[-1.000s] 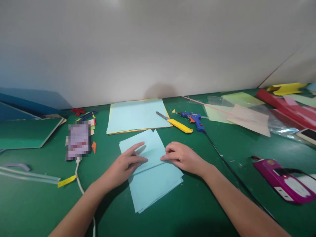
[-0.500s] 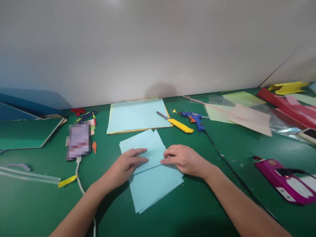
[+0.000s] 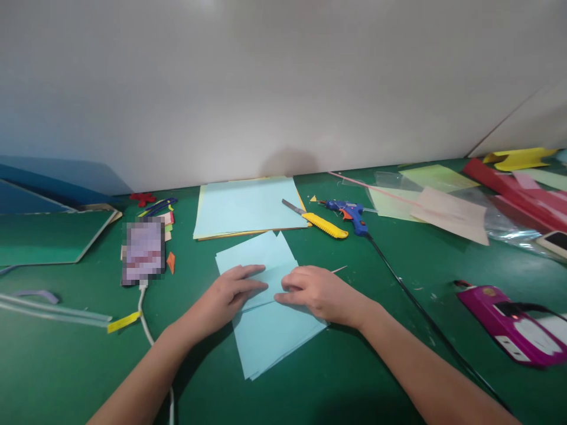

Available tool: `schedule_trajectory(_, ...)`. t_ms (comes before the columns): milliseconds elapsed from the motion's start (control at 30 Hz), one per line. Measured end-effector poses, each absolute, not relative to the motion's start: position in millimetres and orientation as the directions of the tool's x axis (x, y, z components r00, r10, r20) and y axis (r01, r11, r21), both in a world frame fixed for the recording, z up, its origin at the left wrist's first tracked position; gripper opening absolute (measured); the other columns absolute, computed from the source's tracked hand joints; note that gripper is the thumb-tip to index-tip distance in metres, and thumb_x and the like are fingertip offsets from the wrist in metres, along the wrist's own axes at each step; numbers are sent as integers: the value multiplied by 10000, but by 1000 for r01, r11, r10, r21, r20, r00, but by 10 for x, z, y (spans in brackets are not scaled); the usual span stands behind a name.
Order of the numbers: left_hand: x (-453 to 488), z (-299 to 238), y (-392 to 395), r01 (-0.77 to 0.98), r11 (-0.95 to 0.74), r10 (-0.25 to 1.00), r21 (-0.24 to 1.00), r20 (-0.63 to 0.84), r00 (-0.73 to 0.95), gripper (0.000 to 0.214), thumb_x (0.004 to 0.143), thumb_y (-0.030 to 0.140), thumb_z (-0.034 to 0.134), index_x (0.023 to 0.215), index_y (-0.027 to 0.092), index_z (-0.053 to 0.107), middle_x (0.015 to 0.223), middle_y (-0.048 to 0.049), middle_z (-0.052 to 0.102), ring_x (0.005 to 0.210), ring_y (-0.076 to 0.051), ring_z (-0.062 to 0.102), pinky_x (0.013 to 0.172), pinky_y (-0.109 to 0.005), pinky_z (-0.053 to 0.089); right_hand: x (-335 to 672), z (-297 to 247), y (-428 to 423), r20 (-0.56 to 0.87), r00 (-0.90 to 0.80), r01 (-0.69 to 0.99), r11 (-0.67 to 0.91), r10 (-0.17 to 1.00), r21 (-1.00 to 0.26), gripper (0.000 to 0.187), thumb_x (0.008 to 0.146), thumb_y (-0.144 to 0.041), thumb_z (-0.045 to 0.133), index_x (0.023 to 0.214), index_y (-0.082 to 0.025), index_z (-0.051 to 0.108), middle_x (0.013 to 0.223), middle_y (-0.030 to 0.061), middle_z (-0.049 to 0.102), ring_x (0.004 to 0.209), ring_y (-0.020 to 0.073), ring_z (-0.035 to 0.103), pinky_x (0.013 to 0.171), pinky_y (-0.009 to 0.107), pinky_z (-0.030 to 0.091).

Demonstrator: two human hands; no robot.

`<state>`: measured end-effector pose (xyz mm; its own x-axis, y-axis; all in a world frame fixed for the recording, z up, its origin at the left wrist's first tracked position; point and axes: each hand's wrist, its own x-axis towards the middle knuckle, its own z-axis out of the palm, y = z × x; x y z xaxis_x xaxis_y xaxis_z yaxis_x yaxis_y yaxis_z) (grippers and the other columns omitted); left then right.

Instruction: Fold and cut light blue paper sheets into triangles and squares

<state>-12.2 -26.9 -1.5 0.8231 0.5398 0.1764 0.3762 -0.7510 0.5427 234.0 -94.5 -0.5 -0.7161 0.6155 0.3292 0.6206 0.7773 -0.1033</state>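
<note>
A small stack of light blue paper sheets (image 3: 270, 342) lies on the green table (image 3: 336, 378) in front of me, its top sheet folded over. My left hand (image 3: 225, 295) rests flat on the folded part, fingers stretched out towards the right. My right hand (image 3: 316, 292) is beside it with curled fingers, their tips pressing on the fold line. The fingertips of both hands nearly meet in the middle of the paper.
Behind lie a larger stack of blue and yellow sheets (image 3: 245, 206), a yellow utility knife (image 3: 321, 224) and a blue glue gun (image 3: 348, 211) with a black cord (image 3: 411, 295). A charging phone (image 3: 143, 251) sits left, a magenta device (image 3: 509, 324) right, coloured sheets (image 3: 447, 212) far right.
My right hand has slid leftwards along the fold towards my left hand. The left hand has stayed pressed on the paper.
</note>
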Motion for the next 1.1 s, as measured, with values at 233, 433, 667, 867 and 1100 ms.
schedule_trajectory(233, -121, -10, -268, 380, -744, 542, 549, 163, 825, 292, 936, 187, 433, 1076, 246, 682, 1327, -87, 565, 1178, -220, 554, 972, -412, 468, 2141, 6, -941, 288, -742, 611, 787, 605, -79, 287, 963, -142, 382, 1100, -182, 631, 877, 70, 604, 769, 170, 490, 666, 296, 359)
schedule_trajectory(433, -140, -9, -253, 389, -734, 538, 557, 126, 834, 360, 869, 71, 428, 1069, 236, 678, 1348, -83, 546, 1186, -220, 544, 973, -419, 469, 1924, -2, -940, 242, -764, 597, 798, 598, -87, 293, 937, -122, 430, 1156, -194, 611, 851, 62, 581, 763, 177, 476, 661, 303, 353)
schedule_trajectory(667, -119, 1, -272, 392, -729, 548, 561, 135, 825, 404, 864, 47, 380, 1051, 236, 684, 1337, -74, 557, 1171, -215, 553, 969, -410, 475, 1752, 19, -967, 184, -758, 611, 780, 626, -134, 358, 908, -110, 455, 1210, -242, 596, 844, 58, 568, 816, 205, 478, 625, 307, 341)
schedule_trajectory(867, -117, 7, -274, 396, -726, 550, 563, 129, 825, 391, 866, 55, 393, 1037, 241, 691, 1346, -66, 551, 1171, -210, 551, 969, -403, 474, 1748, 36, -992, 192, -720, 651, 745, 667, -147, 414, 878, -93, 491, 1224, -299, 588, 892, 54, 552, 781, 193, 462, 639, 298, 331)
schedule_trajectory(1100, -131, -16, -274, 393, -737, 552, 550, 153, 820, 326, 918, 143, 422, 1078, 261, 680, 1343, -67, 553, 1184, -218, 545, 972, -421, 466, 2093, 51, -975, 168, -639, 717, 661, 750, -224, 346, 840, -55, 459, 1008, -224, 710, 740, 48, 529, 692, 172, 432, 592, 288, 307)
